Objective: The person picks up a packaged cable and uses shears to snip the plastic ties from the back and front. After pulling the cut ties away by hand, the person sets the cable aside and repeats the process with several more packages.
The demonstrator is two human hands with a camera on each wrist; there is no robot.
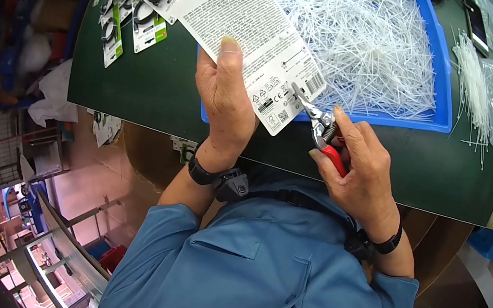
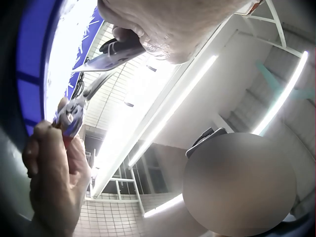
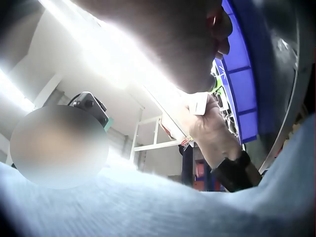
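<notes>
Tabletop (image 1: 158, 92): left hand (image 1: 224, 100) grips card (image 1: 252, 29); right hand (image 1: 361, 174), cutters (image 1: 320, 126).

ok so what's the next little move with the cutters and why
Probably squeeze the cutters shut: the right hand grips their red handles, the tips sit at the lower edge of the card by the barcode, and the left hand holds the card up.
</notes>
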